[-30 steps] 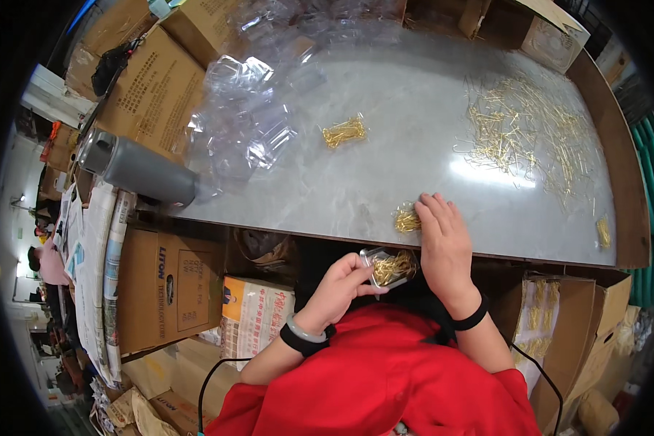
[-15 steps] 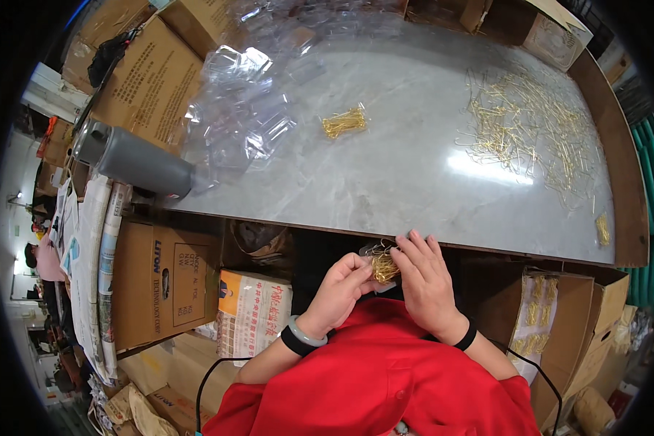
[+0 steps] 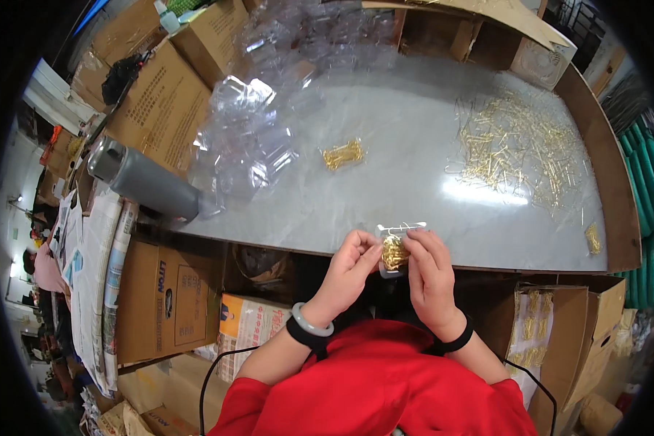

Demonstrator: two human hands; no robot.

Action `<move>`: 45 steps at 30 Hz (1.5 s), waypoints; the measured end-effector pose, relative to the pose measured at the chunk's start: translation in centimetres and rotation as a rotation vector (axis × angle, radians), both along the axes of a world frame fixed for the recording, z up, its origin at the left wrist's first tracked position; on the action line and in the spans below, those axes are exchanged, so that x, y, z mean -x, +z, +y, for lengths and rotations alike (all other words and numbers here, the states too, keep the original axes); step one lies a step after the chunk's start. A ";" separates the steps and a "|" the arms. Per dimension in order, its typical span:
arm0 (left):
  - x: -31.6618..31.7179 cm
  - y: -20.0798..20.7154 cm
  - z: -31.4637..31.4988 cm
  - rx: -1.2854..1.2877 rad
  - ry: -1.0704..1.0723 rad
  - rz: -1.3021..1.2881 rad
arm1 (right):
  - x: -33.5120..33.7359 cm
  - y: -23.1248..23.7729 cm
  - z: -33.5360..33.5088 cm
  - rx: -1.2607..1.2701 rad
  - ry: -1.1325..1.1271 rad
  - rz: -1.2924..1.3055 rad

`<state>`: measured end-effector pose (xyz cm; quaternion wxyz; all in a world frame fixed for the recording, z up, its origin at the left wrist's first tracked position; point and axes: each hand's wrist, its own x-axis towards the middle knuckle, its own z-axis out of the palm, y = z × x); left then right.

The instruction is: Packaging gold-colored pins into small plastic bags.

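Note:
Between my two hands, at the table's near edge, is a small clear plastic case (image 3: 392, 272) with a bunch of gold wire hooks (image 3: 394, 252) in it. My left hand (image 3: 350, 272) is closed on the case's left side, thumb and fingers pinching it. My right hand (image 3: 430, 272) is curled round the right side, with its fingertips at the hooks. Some pale wire ends stick up near the case's far edge. Farther off on the grey table (image 3: 385, 196) lies another clear pack of gold hooks (image 3: 343, 155).
Loose gold hooks (image 3: 519, 149) spread over the table's right side, with a small hook bundle (image 3: 593, 238) near the right corner. Empty clear cases (image 3: 251, 138) heap at the left beside a grey bottle (image 3: 152, 182). An open carton (image 3: 567, 327) holding filled packs stands below right.
Both hands have moved forward with the case, from in front of my red shirt to the table's edge. My right hand's fingers, stretched out before, now curl in on it. The view has shifted slightly.

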<state>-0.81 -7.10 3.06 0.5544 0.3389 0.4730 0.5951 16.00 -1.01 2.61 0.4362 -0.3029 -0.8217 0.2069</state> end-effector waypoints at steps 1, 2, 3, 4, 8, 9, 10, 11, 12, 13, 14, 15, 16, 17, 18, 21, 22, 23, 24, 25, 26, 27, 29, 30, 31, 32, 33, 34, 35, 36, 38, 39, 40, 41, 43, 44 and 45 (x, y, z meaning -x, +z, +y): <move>0.1 -0.2 0.9 -0.009 0.029 0.160 | 0.3 -0.1 0.5 0.008 -0.022 0.003; 0.1 -0.5 1.5 -0.008 0.058 0.315 | 0.5 -0.5 0.7 0.027 -0.045 0.002; -0.2 -0.5 1.8 -0.069 0.123 0.562 | 0.6 -0.7 0.9 0.046 -0.067 0.001; -0.5 -0.3 2.0 -0.131 0.191 0.808 | 0.7 -0.7 1.2 0.036 -0.080 -0.002; -0.3 -0.8 3.0 -0.344 0.277 1.210 | 0.9 -1.2 1.1 0.020 -0.124 -0.040; -0.2 -1.2 3.1 -0.363 0.262 1.223 | 1.0 -1.2 1.0 0.013 -0.130 -0.052; -0.2 -1.3 3.0 -0.344 0.235 1.294 | 1.1 -0.9 0.8 0.026 -0.137 -0.053; -0.4 -1.2 3.0 -0.326 0.204 1.362 | 1.1 -0.3 0.8 0.040 -0.146 -0.056; -0.6 -1.1 3.0 -0.308 0.173 1.431 | 1.2 0.0 0.8 0.054 -0.155 -0.059; -0.7 -1.1 3.1 -0.293 0.160 1.441 | 1.0 -0.1 1.0 0.056 -0.122 -0.102; -0.8 -1.0 3.3 -0.280 0.147 1.453 | 0.7 -0.1 1.3 0.056 -0.088 -0.144; -0.8 -0.9 3.4 -0.267 0.135 1.464 | 0.4 -0.1 1.6 0.056 -0.055 -0.186; -0.8 -0.8 3.5 -0.266 0.127 1.474 | 0.1 0.1 2.1 0.068 0.006 -0.213; -0.8 -0.8 3.5 -0.266 0.120 1.485 | -0.2 0.3 2.7 0.078 0.068 -0.237; -0.7 -0.7 3.6 -0.266 0.113 1.496 | -0.5 0.5 3.3 0.088 0.130 -0.262; -0.6 -0.7 3.5 -0.303 0.128 1.456 | -1.1 0.7 4.4 0.176 0.225 -0.159; -0.5 -0.8 3.4 -0.310 0.122 1.434 | -1.1 0.3 4.2 0.179 0.188 -0.057; -0.3 -1.0 3.4 -0.316 0.115 1.410 | -1.3 0.3 4.1 0.203 0.155 -0.038; -0.1 -1.2 3.4 -0.322 0.109 1.387 | -1.6 0.4 3.9 0.227 0.123 -0.018; 0.0 -1.2 3.4 -0.344 0.103 1.383 | -1.9 0.4 3.7 0.251 0.090 0.001; 0.1 -1.1 3.4 -0.366 0.097 1.380 | -2.1 0.3 3.4 0.244 0.049 0.000; 0.1 -0.9 3.5 -0.389 0.091 1.376 | -2.3 0.0 3.1 0.237 0.009 -0.002; -0.1 -0.6 3.9 -0.457 0.040 1.294 | -2.5 -0.3 2.7 0.228 -0.053 -0.006; -0.3 -0.6 4.1 -0.490 0.015 1.254 | -2.5 -0.4 2.5 0.227 -0.075 -0.007; -0.5 -0.7 4.2 -0.504 -0.009 1.253 | -2.5 -0.6 2.3 0.225 -0.097 -0.009; -0.8 -1.0 4.5 -0.522 -0.035 1.252 | -2.4 -0.8 2.3 0.159 -0.093 -0.061; -0.9 -1.2 4.7 -0.540 -0.060 1.250 | -2.3 -1.0 2.4 0.093 -0.089 -0.113; -0.9 -1.4 4.7 -0.532 -0.048 1.253 | -2.2 -1.1 2.5 0.026 -0.085 -0.165; -0.8 -1.8 4.6 -0.521 -0.036 1.256 | -2.0 -0.8 2.5 0.044 -0.036 -0.171; -0.8 -2.0 4.5 -0.510 -0.023 1.259 | -1.6 -0.1 2.4 0.061 0.013 -0.176; -0.8 -1.9 4.4 -0.489 -0.010 1.249 | -1.6 0.6 2.8 0.127 0.095 -0.143; -0.9 -1.9 4.3 -0.481 -0.004 1.244 | -1.8 0.6 2.9 0.175 0.071 -0.079; -1.0 -1.9 4.3 -0.476 0.003 1.240 | -2.0 0.4 2.9 0.222 0.047 -0.015; -1.0 -1.9 4.2 -0.469 0.011 1.239 | -2.2 0.1 3.0 0.268 0.026 0.051; -1.1 -2.0 4.2 -0.466 0.024 1.246 | -2.4 -0.7 2.9 0.225 -0.068 0.022; -1.1 -2.1 4.1 -0.466 0.030 1.253 | -2.5 -0.8 2.8 0.221 -0.090 0.006; -1.2 -2.1 4.1 -0.466 0.036 1.260 | -2.5 -0.8 2.6 0.217 -0.111 -0.011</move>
